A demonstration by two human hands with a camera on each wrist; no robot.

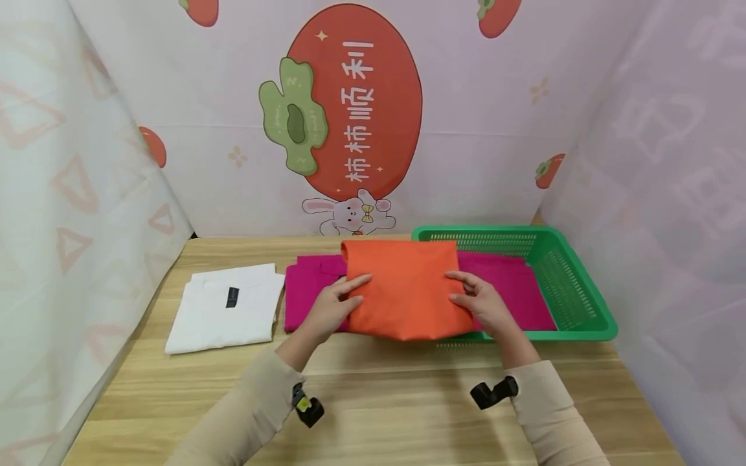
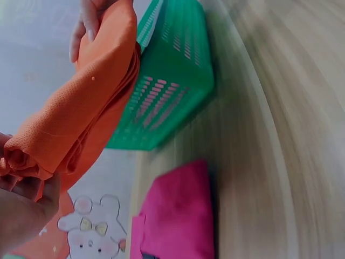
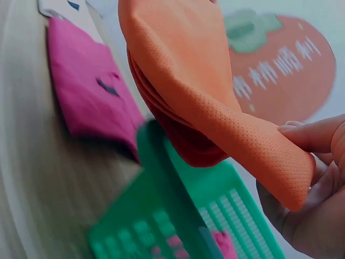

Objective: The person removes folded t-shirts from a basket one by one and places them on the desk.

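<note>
Gripping folded orange cloth (image 1: 408,291) by both side edges — pinched in left hand (image 1: 331,309) at one end, in right hand (image 1: 485,305) at the other. Held up off wooden table (image 1: 396,401), covering left end of green basket (image 1: 568,285) in head view, also hiding part of folded magenta garment (image 1: 309,288). Can also see magenta cloth (image 1: 515,294) lying inside basket — plus, farther left on table, folded white garment (image 1: 215,317) with dark label (image 1: 232,297).

Left hand (image 1: 331,309) and right hand (image 1: 485,307) pinch at matching height, apart, both forearms (image 1: 247,404) slanting inward
</note>
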